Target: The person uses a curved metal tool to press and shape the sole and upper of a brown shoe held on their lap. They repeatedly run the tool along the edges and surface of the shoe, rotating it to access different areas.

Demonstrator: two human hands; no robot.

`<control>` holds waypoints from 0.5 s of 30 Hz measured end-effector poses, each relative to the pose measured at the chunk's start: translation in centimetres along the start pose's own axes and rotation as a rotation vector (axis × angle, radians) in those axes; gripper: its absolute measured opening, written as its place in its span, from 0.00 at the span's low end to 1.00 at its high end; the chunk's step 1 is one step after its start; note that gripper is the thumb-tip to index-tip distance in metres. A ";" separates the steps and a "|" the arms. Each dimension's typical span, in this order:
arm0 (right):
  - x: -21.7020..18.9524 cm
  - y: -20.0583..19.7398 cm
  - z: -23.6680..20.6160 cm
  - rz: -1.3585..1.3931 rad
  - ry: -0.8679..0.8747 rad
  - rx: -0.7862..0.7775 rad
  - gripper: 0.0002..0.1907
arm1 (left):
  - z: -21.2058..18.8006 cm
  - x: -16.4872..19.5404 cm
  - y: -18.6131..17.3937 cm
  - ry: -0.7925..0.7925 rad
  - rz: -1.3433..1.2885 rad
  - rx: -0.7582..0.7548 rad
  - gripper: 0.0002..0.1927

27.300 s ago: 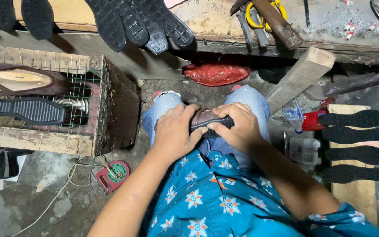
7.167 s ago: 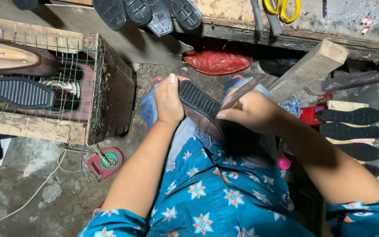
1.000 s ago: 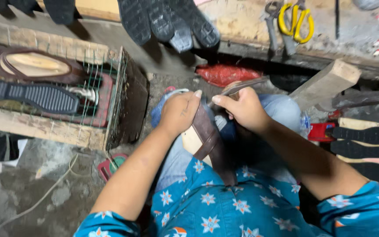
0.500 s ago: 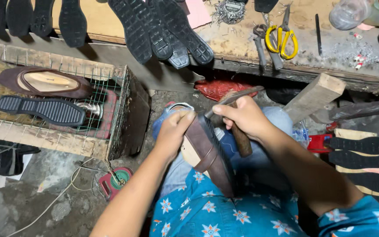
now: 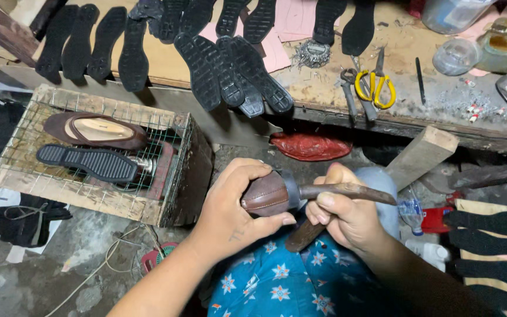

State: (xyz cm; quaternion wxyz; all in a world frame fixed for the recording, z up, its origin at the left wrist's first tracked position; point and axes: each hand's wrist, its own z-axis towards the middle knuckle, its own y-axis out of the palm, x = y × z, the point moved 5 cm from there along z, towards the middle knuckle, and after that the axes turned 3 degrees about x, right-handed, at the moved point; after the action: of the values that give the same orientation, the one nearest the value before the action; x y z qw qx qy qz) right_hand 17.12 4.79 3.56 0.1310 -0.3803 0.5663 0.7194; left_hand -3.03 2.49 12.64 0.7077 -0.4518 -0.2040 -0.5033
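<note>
Left hand (image 5: 230,211) grips brown shoe (image 5: 265,194); wire crate (image 5: 165,208) holds sole (image 5: 89,161).

From where I sit, the gap ahead of the left hand (image 5: 230,214) and right hand (image 5: 347,217) is narrow: the worktop (image 5: 324,88) edge hangs over it, black soles (image 5: 230,70) jut past that edge, and a red bag (image 5: 309,145) lies beneath. Leftward the wire crate (image 5: 165,176) stands close (a wall beside the wrist). Rightward a wooden block (image 5: 421,155) leans across the way, with more soles (image 5: 494,223) beyond.
</note>
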 end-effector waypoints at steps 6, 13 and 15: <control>1.7 -1.0 -2.6 -0.253 0.038 -0.054 0.10 | -1.4 0.2 1.2 0.118 0.112 -0.081 0.32; 0.5 -2.2 -1.5 -0.310 0.089 -0.049 0.10 | -1.8 0.5 0.8 0.144 0.104 -0.054 0.34; 1.8 -1.7 -1.7 -0.092 0.100 -0.019 0.09 | -2.5 0.2 1.1 0.090 0.110 -0.039 0.34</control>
State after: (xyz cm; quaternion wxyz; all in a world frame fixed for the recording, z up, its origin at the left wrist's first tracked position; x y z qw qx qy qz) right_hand 17.67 3.34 0.98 0.1320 -0.4424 0.5473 0.6981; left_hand -2.38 0.38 11.00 0.7339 -0.4530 -0.1372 -0.4872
